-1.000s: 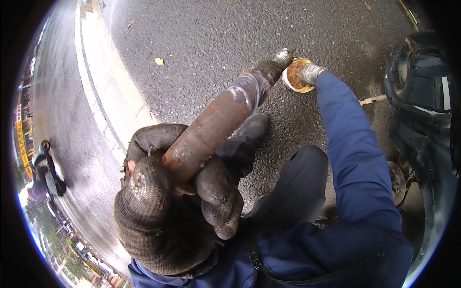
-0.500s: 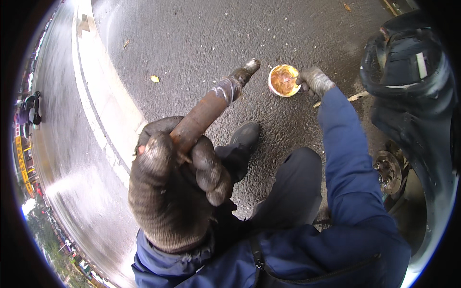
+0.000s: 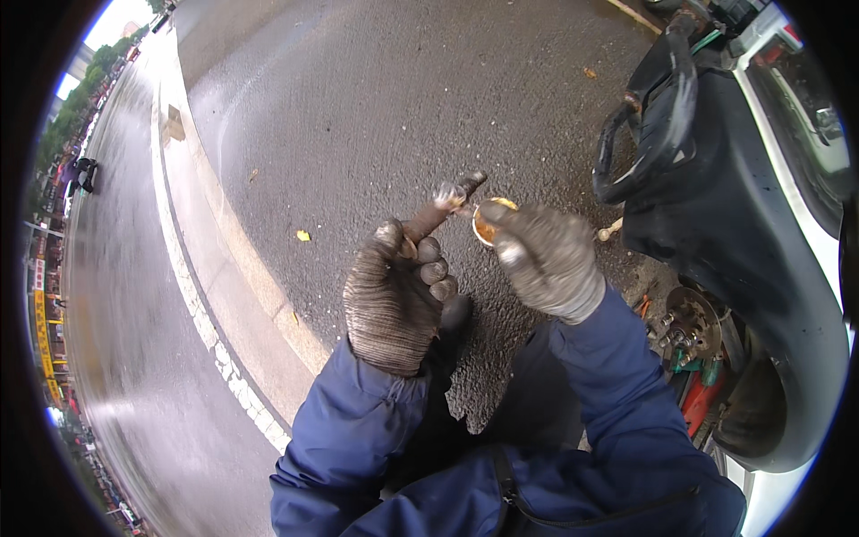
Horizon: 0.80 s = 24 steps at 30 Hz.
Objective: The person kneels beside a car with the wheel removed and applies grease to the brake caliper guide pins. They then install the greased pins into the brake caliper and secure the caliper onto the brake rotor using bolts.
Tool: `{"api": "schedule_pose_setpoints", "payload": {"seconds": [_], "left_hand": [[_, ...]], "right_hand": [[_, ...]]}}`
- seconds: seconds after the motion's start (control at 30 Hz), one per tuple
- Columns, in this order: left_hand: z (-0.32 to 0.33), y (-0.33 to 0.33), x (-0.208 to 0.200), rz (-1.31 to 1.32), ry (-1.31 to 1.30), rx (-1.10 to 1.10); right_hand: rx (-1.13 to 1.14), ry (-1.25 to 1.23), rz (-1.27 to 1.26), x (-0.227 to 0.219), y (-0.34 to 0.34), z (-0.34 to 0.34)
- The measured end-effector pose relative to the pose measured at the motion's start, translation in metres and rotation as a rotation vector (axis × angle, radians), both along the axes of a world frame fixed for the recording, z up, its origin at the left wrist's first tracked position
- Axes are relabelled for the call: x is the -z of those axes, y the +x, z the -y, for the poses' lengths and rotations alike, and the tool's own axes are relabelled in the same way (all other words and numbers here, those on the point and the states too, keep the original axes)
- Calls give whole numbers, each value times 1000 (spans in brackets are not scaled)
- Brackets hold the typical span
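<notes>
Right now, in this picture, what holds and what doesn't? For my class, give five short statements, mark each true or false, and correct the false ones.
1. The left hand holds the rod. True.
2. Both hands are bare. False: both are gloved.
3. The right hand partly hides the tub. True.
4. The sleeves are red. False: the sleeves are blue.
5. The vehicle is on the left. False: the vehicle is on the right.

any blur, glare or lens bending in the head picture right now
Head view: the right hand looks smeared, probably by motion; the wet road shows pale glare at left; the white line bows toward the rim; corners go black; light looks soft, without hard-edged shadows.
</notes>
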<state>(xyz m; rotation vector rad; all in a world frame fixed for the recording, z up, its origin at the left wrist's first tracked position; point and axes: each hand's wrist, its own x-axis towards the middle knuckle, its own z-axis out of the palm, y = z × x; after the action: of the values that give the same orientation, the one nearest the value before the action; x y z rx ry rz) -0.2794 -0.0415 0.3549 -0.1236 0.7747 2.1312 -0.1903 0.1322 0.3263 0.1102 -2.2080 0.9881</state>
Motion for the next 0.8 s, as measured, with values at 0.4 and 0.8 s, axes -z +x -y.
{"api": "schedule_pose_setpoints", "payload": {"seconds": [0.4,0.8], "left_hand": [[-8,20,-4,-182,17,-28],[-6,21,-2,-230,3,-3]], "right_hand": [[143,273,-8,-6,32,17],[278,291,-79,-6,34,21]]}}
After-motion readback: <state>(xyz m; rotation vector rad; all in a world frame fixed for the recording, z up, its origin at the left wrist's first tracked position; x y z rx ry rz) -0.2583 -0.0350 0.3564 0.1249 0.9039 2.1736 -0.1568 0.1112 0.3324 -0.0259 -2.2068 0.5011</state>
